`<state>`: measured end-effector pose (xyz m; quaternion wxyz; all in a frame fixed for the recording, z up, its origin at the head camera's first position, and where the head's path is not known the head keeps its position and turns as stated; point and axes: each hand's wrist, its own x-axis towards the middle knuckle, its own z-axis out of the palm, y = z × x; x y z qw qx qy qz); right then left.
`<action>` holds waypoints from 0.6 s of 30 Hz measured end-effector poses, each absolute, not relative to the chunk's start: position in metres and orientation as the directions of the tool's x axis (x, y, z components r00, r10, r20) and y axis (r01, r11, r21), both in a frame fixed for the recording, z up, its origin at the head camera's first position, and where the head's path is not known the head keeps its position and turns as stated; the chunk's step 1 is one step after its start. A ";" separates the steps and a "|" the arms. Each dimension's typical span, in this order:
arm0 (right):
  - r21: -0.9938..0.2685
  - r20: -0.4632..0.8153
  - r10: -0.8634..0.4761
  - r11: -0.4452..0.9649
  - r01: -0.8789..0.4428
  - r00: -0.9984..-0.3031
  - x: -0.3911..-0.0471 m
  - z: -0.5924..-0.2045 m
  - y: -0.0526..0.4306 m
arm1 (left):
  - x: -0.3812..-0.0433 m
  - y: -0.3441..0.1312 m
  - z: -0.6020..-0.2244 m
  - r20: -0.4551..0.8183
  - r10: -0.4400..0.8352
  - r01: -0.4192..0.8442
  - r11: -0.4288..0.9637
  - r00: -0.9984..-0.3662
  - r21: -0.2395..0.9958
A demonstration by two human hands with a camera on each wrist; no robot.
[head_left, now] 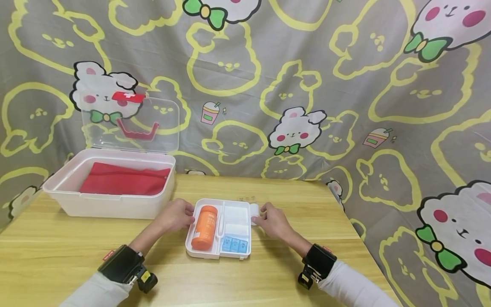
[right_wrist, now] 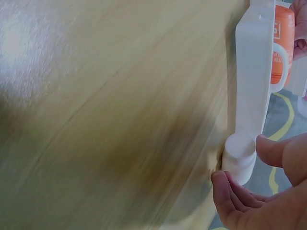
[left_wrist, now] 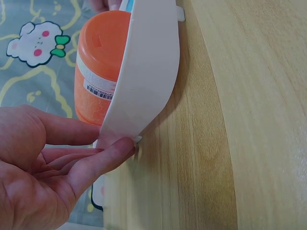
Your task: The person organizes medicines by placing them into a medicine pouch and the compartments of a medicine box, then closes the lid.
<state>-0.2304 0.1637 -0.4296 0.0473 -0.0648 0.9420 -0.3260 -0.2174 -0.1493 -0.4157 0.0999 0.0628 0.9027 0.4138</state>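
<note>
A white compartment box (head_left: 235,204) lies open on the table. It holds an orange bottle (head_left: 206,228) on its side, a white looped plastic piece, probably tweezers (head_left: 220,222), and a blue pill organizer (head_left: 235,244). My left hand (head_left: 177,216) pinches the box's left edge, thumb low at the corner and index finger by the rim in the left wrist view. At the opposite side, my right hand (head_left: 273,220) pinches a small white roll (right_wrist: 240,155) between thumb and fingers, close against the box's outer wall. The roll's far side is hidden.
Back left stands a translucent first-aid case (head_left: 115,207) with its lid raised and a red pouch (head_left: 126,179) inside. Small clear items with brownish marks (head_left: 247,199) lie behind the box. A patterned curtain (head_left: 238,102) hangs behind the wooden table (head_left: 199,281).
</note>
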 end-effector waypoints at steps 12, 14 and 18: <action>-0.578 -0.055 -0.159 0.810 -0.099 -0.986 -0.237 -0.428 0.167 | -0.219 -0.150 -0.415 -0.132 0.198 0.030 0.651 -0.971 0.759; -0.574 -0.048 -0.161 0.812 -0.105 -0.986 -0.236 -0.428 0.168 | -0.219 -0.150 -0.415 -0.139 0.194 0.023 0.655 -0.971 0.755; -0.580 -0.043 -0.158 0.808 -0.104 -0.986 -0.235 -0.429 0.168 | -0.220 -0.150 -0.416 -0.147 0.188 0.016 0.664 -0.971 0.747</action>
